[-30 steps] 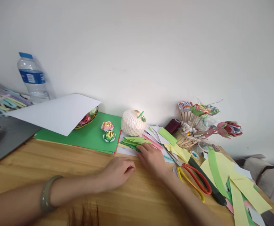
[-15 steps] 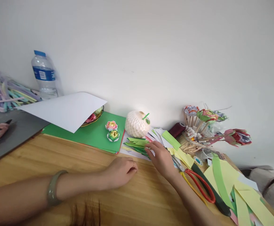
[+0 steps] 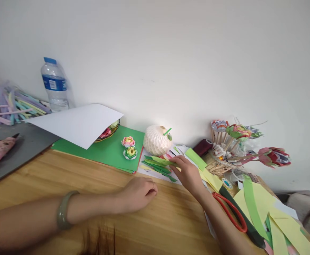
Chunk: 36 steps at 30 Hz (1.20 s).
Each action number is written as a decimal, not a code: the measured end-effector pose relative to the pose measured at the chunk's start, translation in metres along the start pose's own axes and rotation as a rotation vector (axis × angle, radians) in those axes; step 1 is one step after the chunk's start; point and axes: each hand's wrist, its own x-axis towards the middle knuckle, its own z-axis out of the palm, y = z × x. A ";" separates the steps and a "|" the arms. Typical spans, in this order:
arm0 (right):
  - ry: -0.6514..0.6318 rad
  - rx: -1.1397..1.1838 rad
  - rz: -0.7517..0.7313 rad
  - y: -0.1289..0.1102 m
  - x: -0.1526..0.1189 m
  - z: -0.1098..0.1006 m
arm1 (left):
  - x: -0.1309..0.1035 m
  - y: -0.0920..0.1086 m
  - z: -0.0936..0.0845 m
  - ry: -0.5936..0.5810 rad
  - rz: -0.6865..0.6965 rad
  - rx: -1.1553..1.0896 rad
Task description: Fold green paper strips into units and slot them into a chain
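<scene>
My left hand, with a bangle on the wrist, rests closed on the wooden table; anything inside its curled fingers is hidden. Over the pile of thin green paper strips, my right hand pinches the right end of a light green strip. The strips lie on white paper just in front of a white foam-netted ball. To their left, two small paper flowers sit on green sheets.
Red-handled scissors lie partly under my right forearm, beside yellow and green papers. A basket of paper flowers stands at the back right. A white sheet, a bottle and pipe cleaners are at the left.
My right hand has shifted slightly right and pinches a light green strip; the dark green strips have spread a little. The whole view has moved slightly. My left hand stays closed on the table.
</scene>
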 end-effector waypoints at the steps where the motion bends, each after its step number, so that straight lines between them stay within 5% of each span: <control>1: 0.002 0.017 0.018 0.002 -0.001 -0.002 | 0.000 0.000 0.000 -0.001 0.002 -0.011; 5: 0.000 0.064 0.124 0.009 -0.005 -0.005 | 0.003 -0.001 -0.011 0.031 0.035 0.020; 9: -0.027 0.128 0.202 0.013 -0.007 -0.004 | 0.021 -0.006 -0.036 0.140 0.018 0.308; 11: -0.044 0.174 0.218 0.013 -0.007 -0.003 | 0.034 -0.007 -0.044 0.057 -0.053 0.543; 17: -0.040 0.325 0.221 0.010 -0.008 -0.002 | 0.060 0.002 -0.041 -0.037 -0.085 0.679; 28: 0.023 0.558 0.283 0.012 -0.008 -0.001 | 0.056 0.004 -0.049 0.023 -0.038 0.684; 36: 0.084 0.735 0.356 0.008 -0.006 0.003 | 0.057 0.006 -0.058 0.152 -0.076 0.424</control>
